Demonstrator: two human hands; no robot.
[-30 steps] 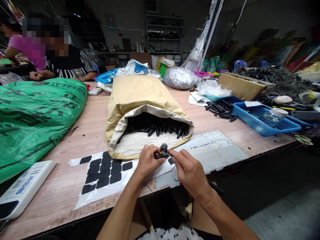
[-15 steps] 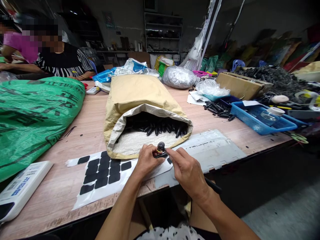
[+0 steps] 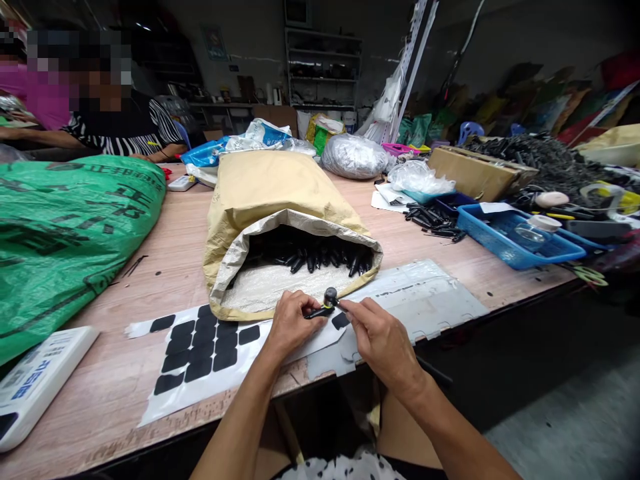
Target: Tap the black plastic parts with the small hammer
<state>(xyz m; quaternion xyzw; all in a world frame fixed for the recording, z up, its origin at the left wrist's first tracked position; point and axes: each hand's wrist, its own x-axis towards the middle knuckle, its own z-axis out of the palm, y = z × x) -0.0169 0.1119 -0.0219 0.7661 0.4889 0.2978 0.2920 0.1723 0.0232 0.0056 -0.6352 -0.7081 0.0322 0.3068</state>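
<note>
My left hand (image 3: pixel 294 323) pinches a small black pen-shaped part (image 3: pixel 319 313) between thumb and fingers, low over the front of the bench. My right hand (image 3: pixel 383 337) is closed around a small hammer; its rounded dark hammer head (image 3: pixel 331 297) is at the tip of the black part, and the dark handle comes out behind my wrist. Whether head and part touch, I cannot tell. Beneath my hands lie a white sheet with black rounded-square stickers (image 3: pixel 202 348) and a grey board (image 3: pixel 420 293). Just beyond, a tan sack (image 3: pixel 285 180) lies with its mouth towards me, several black parts (image 3: pixel 310 259) inside.
On the left are a green sack (image 3: pixel 75 227) and a white scale (image 3: pixel 45 380). To the right are loose black parts (image 3: pixel 434 223), a blue basket (image 3: pixel 520 247) and a cardboard box (image 3: pixel 475 175). A co-worker in striped sleeves (image 3: pixel 163 123) sits at the far left.
The hammer head has tilted and shifted slightly right and down. The black part shows more between my left fingers. The whole view has shifted a little.
</note>
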